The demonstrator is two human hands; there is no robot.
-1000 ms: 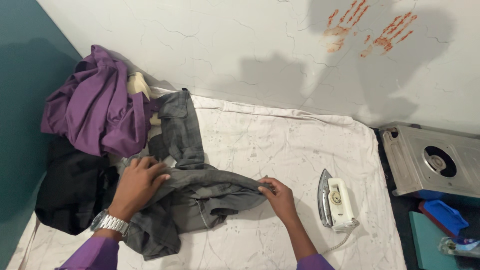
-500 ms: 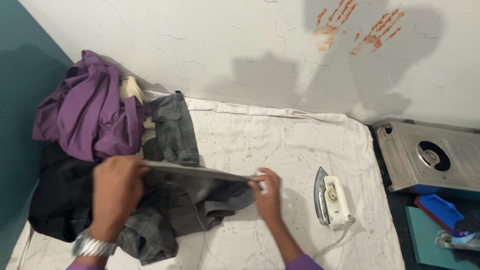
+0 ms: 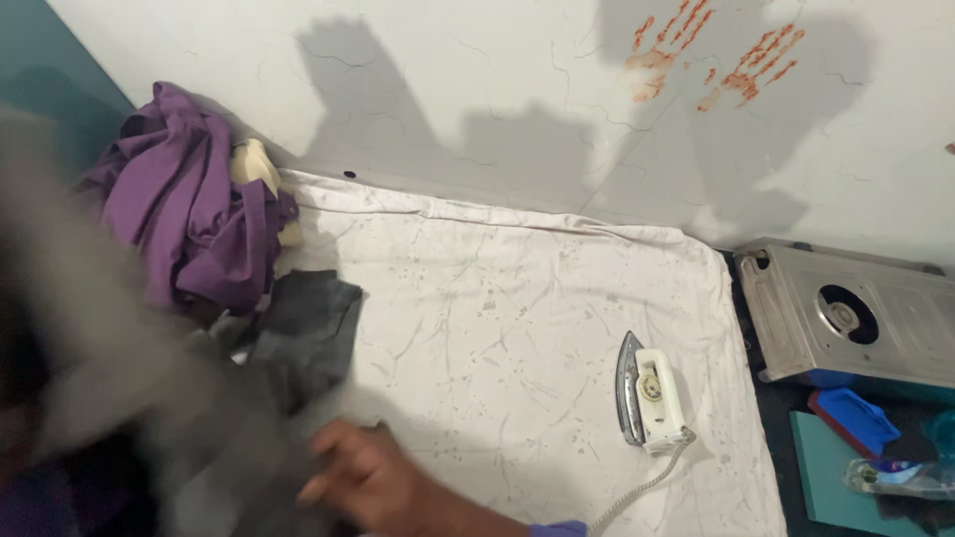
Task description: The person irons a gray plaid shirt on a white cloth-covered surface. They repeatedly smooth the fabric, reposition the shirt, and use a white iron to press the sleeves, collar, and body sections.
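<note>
A grey checked garment (image 3: 119, 378) is raised close to the camera as a blurred mass that fills the lower left. One dark end of it (image 3: 308, 333) still lies on the white patterned sheet (image 3: 517, 288). My right hand (image 3: 368, 482) is low at the bottom centre, blurred, with its fingers curled at the garment's edge. The lifted cloth hides my left hand. A white and silver iron (image 3: 652, 393) stands on its heel on the sheet, to the right of my right hand.
A crumpled purple garment (image 3: 184, 204) with a cream cloth (image 3: 254, 164) is piled at the back left against the wall. The iron's cord (image 3: 637, 492) trails to the front edge. A metal gas stove (image 3: 856, 318) and blue objects (image 3: 856, 418) sit right of the sheet.
The grey garment has been swung up and to the left, off most of the sheet. My right hand dropped toward the front edge. My left hand went out of sight behind the cloth.
</note>
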